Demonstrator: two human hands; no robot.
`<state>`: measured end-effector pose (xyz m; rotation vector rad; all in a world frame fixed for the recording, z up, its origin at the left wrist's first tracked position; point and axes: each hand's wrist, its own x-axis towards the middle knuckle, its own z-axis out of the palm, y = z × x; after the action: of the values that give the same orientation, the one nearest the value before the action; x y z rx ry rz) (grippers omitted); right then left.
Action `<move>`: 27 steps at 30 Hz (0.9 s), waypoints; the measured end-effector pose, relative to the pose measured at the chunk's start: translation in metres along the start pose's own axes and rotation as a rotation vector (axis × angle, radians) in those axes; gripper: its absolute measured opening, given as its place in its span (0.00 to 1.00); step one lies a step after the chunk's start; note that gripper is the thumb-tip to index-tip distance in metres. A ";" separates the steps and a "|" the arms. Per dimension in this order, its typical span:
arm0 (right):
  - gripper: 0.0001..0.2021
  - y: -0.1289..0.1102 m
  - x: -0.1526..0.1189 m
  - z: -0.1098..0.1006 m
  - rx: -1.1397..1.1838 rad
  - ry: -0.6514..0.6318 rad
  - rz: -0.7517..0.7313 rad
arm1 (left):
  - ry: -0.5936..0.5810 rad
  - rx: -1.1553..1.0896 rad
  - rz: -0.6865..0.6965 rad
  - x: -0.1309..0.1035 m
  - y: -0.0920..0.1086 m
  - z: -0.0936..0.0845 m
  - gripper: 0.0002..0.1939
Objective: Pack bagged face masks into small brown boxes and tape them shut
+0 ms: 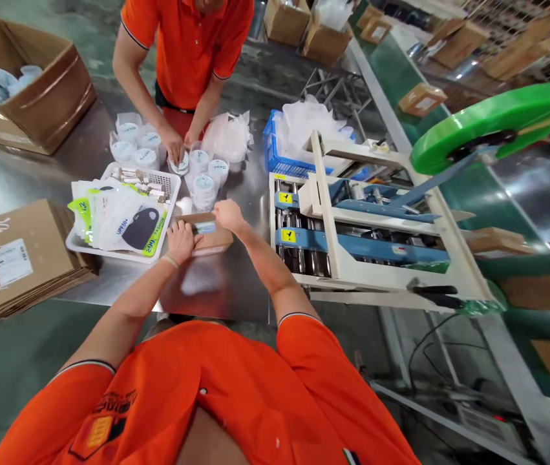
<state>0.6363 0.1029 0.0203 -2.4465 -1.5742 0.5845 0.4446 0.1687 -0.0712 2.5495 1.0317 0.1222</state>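
Observation:
A small open cardboard box (214,243) sits on the metal table in front of me, with something pale visible inside that I cannot make out. My left hand (181,241) grips its left end, fingers bent over the edge. At the far right corner, my right hand (229,215) is closed on the box's edge. Just left of the box is a white plastic basket (174,187) holding flat printed packets (126,223) and several small bottles. Beyond the box stand stacks of round white-lidded containers (203,187).
Across the table, a co-worker (185,58) in orange handles a round container. A box-taping machine (333,239) with a green tape roll (478,129) stands right. Flattened cartons (17,258) and a large open carton (56,97) lie left. A blue crate (271,145) holds clear bags.

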 end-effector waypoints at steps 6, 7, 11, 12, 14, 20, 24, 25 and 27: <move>0.63 0.031 -0.021 0.046 -0.254 -0.113 -0.166 | 0.060 0.055 0.045 -0.017 0.002 0.006 0.40; 0.67 0.035 -0.028 0.060 -0.244 -0.122 -0.166 | 0.053 0.093 0.062 -0.018 0.002 0.004 0.41; 0.72 0.047 -0.040 0.100 -0.168 -0.041 -0.183 | -0.075 0.240 0.123 -0.020 -0.004 -0.006 0.49; 0.72 0.051 -0.041 0.103 -0.143 -0.026 -0.185 | -0.105 0.271 0.126 -0.020 -0.006 -0.008 0.53; 0.71 0.063 -0.047 0.104 -0.074 0.033 -0.177 | -0.135 0.326 0.155 -0.015 -0.007 -0.009 0.58; 0.53 0.114 -0.128 0.131 0.266 0.242 0.167 | -0.107 0.258 0.326 0.058 0.056 0.007 0.57; 0.41 0.126 -0.198 0.170 0.385 0.289 0.254 | -0.130 0.169 0.418 0.134 0.147 0.041 0.56; 0.40 0.126 -0.211 0.178 0.395 0.287 0.250 | -0.142 0.150 0.447 0.150 0.173 0.052 0.57; 0.36 0.125 -0.229 0.189 0.402 0.282 0.241 | -0.163 0.097 0.515 0.173 0.225 0.075 0.63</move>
<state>0.5788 -0.1693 -0.1427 -2.2965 -0.9571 0.5052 0.7337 0.1162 -0.0654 2.8007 0.3126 0.0007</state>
